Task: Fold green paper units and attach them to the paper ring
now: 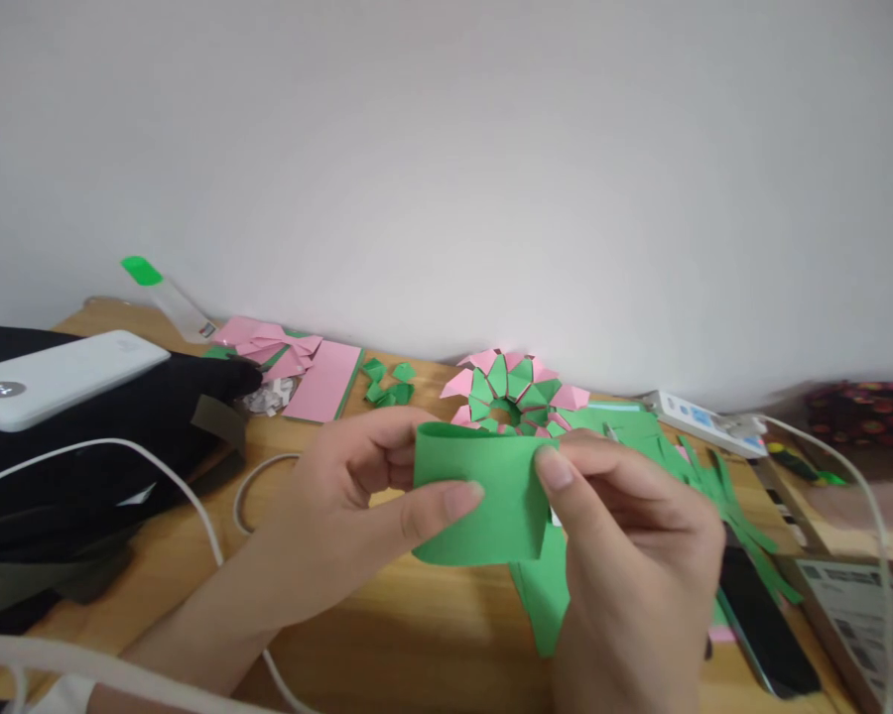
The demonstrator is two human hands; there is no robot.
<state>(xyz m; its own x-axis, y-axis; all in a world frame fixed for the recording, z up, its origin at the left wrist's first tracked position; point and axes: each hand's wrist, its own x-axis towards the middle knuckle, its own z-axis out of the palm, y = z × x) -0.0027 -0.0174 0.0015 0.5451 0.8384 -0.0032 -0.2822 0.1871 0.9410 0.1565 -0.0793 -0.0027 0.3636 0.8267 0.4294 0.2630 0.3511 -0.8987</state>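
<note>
A piece of green paper (483,516), bent over into a loop at its left side, is held up between both hands above the table. My left hand (364,506) grips its left part, the thumb lying flat across the front face. At the upper right corner, my right hand (632,535) pinches the edges between thumb and fingers. Behind the paper sits a ring of folded pink and green paper pieces (517,387), partly hidden by it. More green paper (547,605) lies beneath my right hand.
Pink sheets (327,382), small green folded pieces (391,382) and a green-capped bottle (168,297) stand along the wall. A white power bank (66,377) rests on a black bag at left. Right are green strips (748,526), a phone (770,625), a power strip (703,421) and another person's arm (870,504).
</note>
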